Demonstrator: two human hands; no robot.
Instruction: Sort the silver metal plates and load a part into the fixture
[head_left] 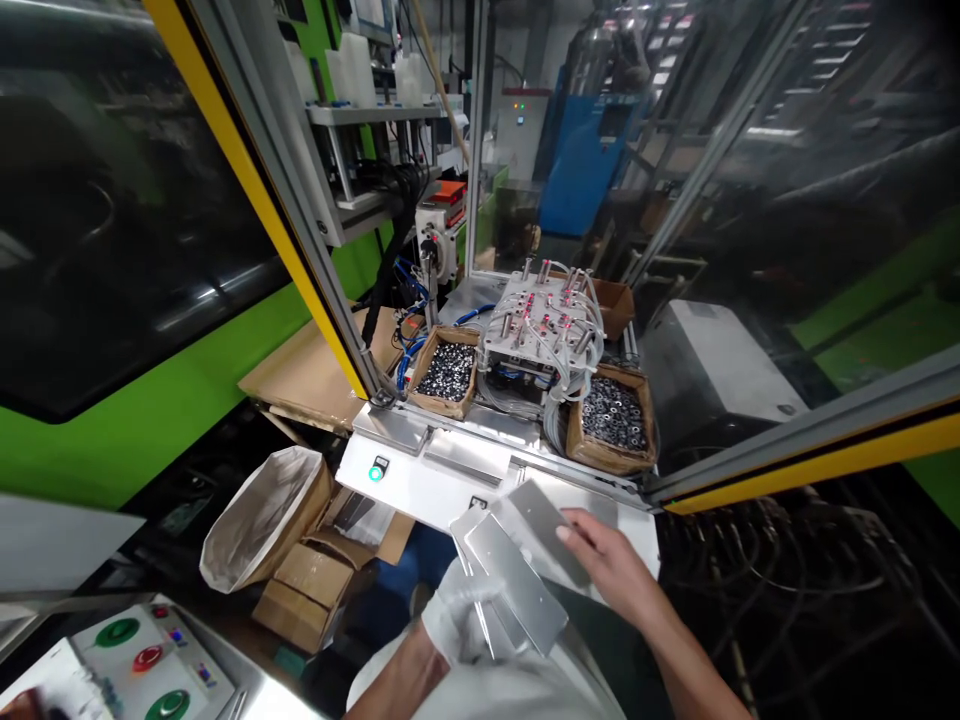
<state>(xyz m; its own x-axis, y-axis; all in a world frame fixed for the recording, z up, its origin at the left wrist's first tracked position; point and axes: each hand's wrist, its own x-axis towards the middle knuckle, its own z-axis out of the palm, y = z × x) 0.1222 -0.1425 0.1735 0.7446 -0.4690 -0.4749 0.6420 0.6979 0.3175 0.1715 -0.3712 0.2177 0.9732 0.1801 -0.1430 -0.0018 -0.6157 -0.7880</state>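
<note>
Thin metal plates (510, 572) at the near edge of the white worktop (416, 493).
The right hand (600, 548) pinches one plate (534, 515) toward the right corner; the gloved left hand (459, 606) seems to clasp several fanned plates, fingers partly hidden.

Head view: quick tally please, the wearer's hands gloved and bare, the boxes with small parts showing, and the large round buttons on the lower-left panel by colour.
Gloved left hand: 1
Bare right hand: 1
Boxes with small parts showing (left, right): 2
Large green buttons ( and): 2
Large red button: 1
Total: 7
</note>
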